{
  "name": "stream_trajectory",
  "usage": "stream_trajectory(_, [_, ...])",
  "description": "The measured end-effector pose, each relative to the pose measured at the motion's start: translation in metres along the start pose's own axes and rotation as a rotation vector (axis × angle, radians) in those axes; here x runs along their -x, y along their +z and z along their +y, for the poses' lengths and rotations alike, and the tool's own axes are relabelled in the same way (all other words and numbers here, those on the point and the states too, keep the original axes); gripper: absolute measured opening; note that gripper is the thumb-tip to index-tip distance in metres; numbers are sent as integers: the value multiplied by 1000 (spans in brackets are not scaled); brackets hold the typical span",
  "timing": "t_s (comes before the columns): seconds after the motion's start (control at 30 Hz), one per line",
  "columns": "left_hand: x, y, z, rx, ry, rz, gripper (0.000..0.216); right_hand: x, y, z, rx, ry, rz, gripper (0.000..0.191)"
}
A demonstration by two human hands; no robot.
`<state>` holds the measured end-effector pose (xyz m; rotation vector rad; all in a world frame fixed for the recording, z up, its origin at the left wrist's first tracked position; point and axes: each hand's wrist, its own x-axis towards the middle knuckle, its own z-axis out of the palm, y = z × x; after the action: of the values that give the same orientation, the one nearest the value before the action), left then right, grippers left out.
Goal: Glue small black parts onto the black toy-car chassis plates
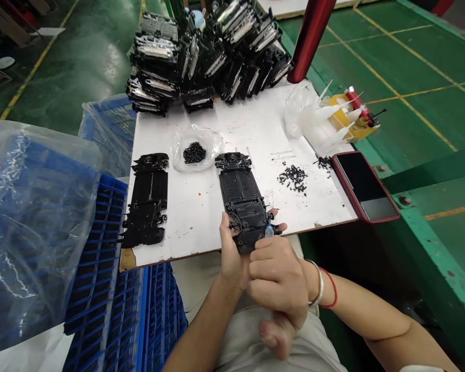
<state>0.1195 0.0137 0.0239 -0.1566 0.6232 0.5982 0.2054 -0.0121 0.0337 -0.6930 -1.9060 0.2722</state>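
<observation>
Black plastic forms the chassis-like part [240, 188] at the near edge of the bench [196, 217], in the left hand's [233, 261] grip, thumb on its left side, fingertips at its right. The right hand's [279, 276] grip is clenched around a slim tool [269, 231], mostly hidden; whether its clear, blue-tinged tip touches the part I cannot tell. If pressed at a slant, that tip could skid and mark the plastic or jab the fingertips just beside it. A slack left hold might let the part twist or drop off the near edge. A stray sweep could scatter the loose black pieces [293, 178] to the right or nudge the phone [366, 186] off the right edge
</observation>
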Motion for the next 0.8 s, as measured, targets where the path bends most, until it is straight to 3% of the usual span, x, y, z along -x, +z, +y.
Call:
stream_trajectory(0.43, [0, 1, 1, -5, -62, 37, 88, 2, 0, 3, 9, 0, -16, 43])
stream_trajectory(0.67, [-3, -2, -1, 3, 81, -67, 80, 1, -2, 2, 11, -1, 10, 44])
stream_trajectory(0.8, [-7, -7, -1, 3, 64, -47, 84, 0, -4, 3, 3, -15, -19, 43])
